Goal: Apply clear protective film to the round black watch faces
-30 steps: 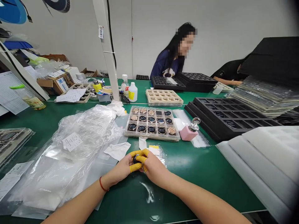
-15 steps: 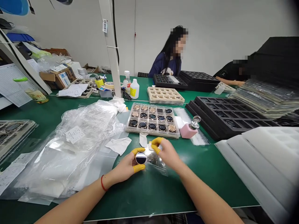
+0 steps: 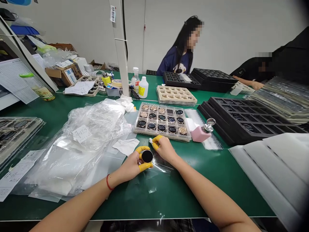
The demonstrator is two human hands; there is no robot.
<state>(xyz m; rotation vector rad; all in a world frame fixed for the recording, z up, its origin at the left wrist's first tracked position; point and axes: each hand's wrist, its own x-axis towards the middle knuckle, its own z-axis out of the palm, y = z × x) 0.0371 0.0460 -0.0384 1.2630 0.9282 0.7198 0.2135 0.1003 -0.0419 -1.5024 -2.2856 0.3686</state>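
My left hand (image 3: 131, 165), with yellow finger cots, pinches a small round black disc (image 3: 147, 156) between thumb and forefinger just above the green table (image 3: 169, 193). My right hand (image 3: 164, 148), also in yellow cots, is closed on a small white cloth piece (image 3: 151, 140) right beside the disc. Both hands hover over a clear plastic sheet (image 3: 161, 166). Just beyond them lies a clear tray (image 3: 163, 121) holding several round black and rose-gold pieces.
A pink dispenser bottle (image 3: 202, 132) stands right of the tray. Crumpled clear bags (image 3: 84, 135) cover the left. Black slotted trays (image 3: 241, 117) and white foam sheets (image 3: 277, 167) fill the right. Two people sit at the far side. Bottles (image 3: 143, 87) stand by a white post (image 3: 122, 48).
My hands, joined on the disc a second ago, have parted. The left keeps the disc; the right reached to the white cloth piece and came back beside the disc holding it.
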